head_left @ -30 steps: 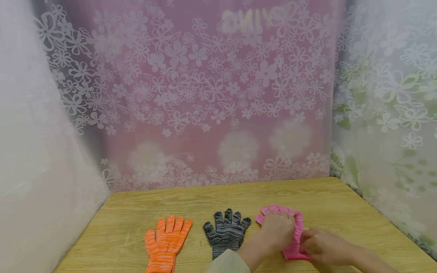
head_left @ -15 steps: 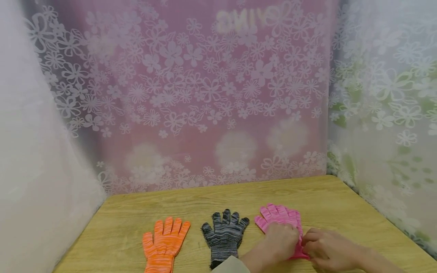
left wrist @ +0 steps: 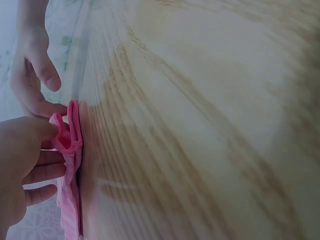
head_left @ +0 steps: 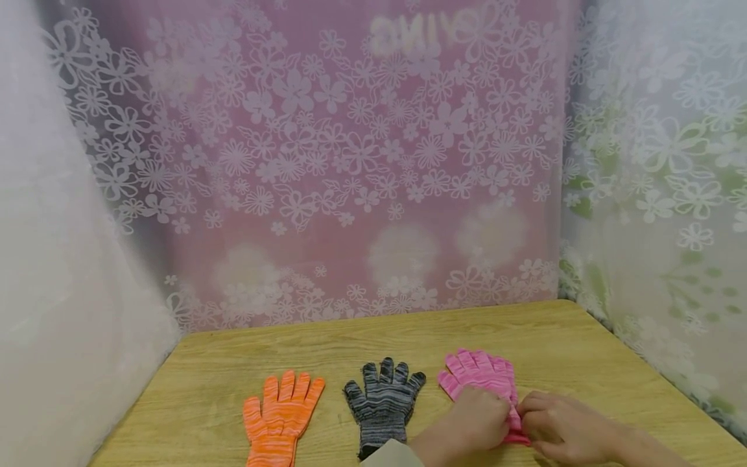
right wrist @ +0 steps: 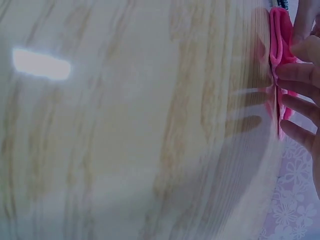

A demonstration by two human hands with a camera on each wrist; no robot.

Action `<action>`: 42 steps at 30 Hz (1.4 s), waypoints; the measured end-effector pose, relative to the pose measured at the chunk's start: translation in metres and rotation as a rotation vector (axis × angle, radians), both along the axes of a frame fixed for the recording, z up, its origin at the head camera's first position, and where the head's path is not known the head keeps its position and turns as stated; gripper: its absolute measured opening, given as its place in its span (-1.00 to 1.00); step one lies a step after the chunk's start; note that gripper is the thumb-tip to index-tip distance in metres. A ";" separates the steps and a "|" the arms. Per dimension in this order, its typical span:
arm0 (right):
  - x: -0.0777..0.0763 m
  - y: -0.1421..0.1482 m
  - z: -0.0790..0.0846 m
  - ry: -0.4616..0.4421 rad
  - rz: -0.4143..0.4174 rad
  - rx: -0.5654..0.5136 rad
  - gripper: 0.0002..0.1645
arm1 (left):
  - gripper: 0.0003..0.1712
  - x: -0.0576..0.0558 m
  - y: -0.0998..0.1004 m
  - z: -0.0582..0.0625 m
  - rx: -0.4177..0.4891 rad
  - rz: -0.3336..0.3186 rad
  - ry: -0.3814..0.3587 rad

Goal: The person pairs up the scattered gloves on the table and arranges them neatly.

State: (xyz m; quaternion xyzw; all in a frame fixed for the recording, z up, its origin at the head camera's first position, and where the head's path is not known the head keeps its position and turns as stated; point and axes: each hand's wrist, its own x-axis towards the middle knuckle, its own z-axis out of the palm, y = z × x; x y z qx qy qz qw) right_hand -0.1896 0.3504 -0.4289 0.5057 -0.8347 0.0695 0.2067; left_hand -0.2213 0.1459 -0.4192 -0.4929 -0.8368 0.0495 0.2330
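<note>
A pink striped knit glove (head_left: 480, 368) lies on the table at the right, fingers pointing away. My left hand (head_left: 475, 418) covers its lower palm; in the left wrist view, that hand (left wrist: 22, 165) pinches the raised upper layer of the cuff (left wrist: 62, 134). Beside the cuff, my right hand (head_left: 569, 425) has bent fingers touching the glove's right edge, its thumb apart from the cloth. The right wrist view has the right hand's fingers (right wrist: 300, 107) spread along the glove's side (right wrist: 281, 35). Part of the palm and cuff is hidden under the left hand.
A dark grey striped glove (head_left: 385, 402) lies flat left of the pink one, its cuff partly behind the left sleeve (head_left: 397, 454). Farther left lies an orange glove (head_left: 283, 415). Flowered curtains (head_left: 373, 162) enclose the wooden table (head_left: 262, 347) at the back and sides.
My left hand has slid down the pink glove towards its cuff, uncovering more of the fingers and palm, which lie flatter now. My right hand has stayed at the cuff.
</note>
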 end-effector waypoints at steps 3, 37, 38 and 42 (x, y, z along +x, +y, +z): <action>0.001 0.001 -0.001 -0.014 -0.030 -0.012 -0.71 | -0.68 -0.001 -0.005 0.001 -0.028 -0.020 -0.095; 0.000 0.003 0.004 -0.117 -0.060 -0.015 -0.83 | -0.82 0.000 -0.017 -0.001 -0.360 -0.199 0.114; -0.001 0.003 0.004 -0.103 -0.050 -0.021 -0.83 | -0.82 0.000 -0.018 -0.001 -0.355 -0.203 0.137; -0.007 0.004 0.005 -0.060 -0.051 -0.054 -0.80 | -0.76 -0.004 -0.024 -0.002 -0.314 -0.254 0.147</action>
